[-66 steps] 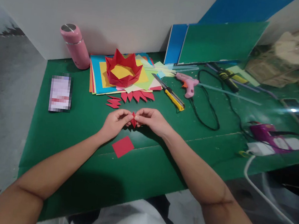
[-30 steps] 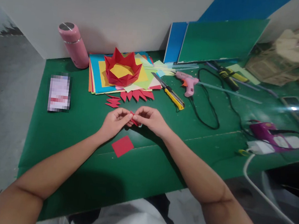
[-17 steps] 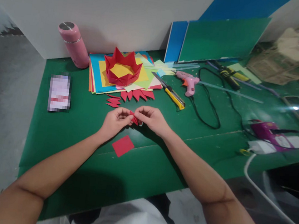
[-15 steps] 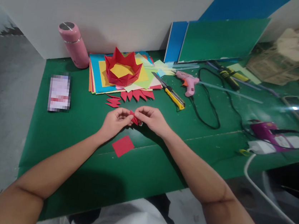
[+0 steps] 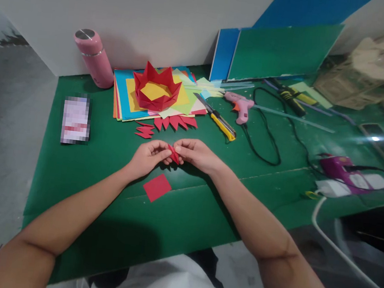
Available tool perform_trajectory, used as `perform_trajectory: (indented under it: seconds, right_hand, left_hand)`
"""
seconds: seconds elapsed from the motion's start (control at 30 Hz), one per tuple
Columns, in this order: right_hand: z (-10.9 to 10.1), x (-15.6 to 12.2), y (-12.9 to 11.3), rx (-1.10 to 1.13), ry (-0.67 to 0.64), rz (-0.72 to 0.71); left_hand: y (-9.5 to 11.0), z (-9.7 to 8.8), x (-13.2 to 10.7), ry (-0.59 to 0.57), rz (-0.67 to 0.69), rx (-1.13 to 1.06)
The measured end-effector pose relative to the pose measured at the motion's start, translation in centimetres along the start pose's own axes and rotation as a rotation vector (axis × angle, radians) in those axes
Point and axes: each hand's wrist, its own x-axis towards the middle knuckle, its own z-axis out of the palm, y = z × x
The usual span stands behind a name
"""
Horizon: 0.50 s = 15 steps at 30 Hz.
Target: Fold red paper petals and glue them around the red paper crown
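Observation:
Between my two hands is a small folded piece of red paper (image 5: 174, 155), pointed at its lower end. My left hand (image 5: 149, 157) pinches its left side with thumb and fingers. From the other side my right hand (image 5: 195, 155) grips it, thumb on top; its far fingertips are partly hidden. A flat red paper square (image 5: 157, 187) lies on the green table just below the hands. Beyond them rest several small folded red pieces (image 5: 144, 130) and a row of larger red folded points (image 5: 175, 122). A red pointed paper ring (image 5: 155, 101) sits on stacked coloured paper (image 5: 119, 90).
A pink flask (image 5: 97, 64) and a phone (image 5: 76, 120) stand and lie at left. Right of the paper are a yellow utility knife (image 5: 223, 126), a pink glue gun (image 5: 240, 107) with a looping black cord (image 5: 263, 154), and a purple box (image 5: 338, 169) beside white plugs.
The folded red paper has turned slightly in my fingers and shows more of its pointed lower end. Both hands stay in nearly the same place.

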Motion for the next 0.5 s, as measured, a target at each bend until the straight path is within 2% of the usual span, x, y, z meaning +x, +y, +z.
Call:
perform_trajectory:
  seconds: [0.2,0.5]
  right_hand:
    - [0.8,-0.2,-0.3,-0.149,0.124,-0.105]
    - [1.2,-0.2,0.2,-0.231,0.187,-0.202]
  left_hand:
    - [-0.4,0.3,-0.1,0.075,-0.005,0.029]
    - [-0.5,0.4,0.0,0.133,0.025,0.024]
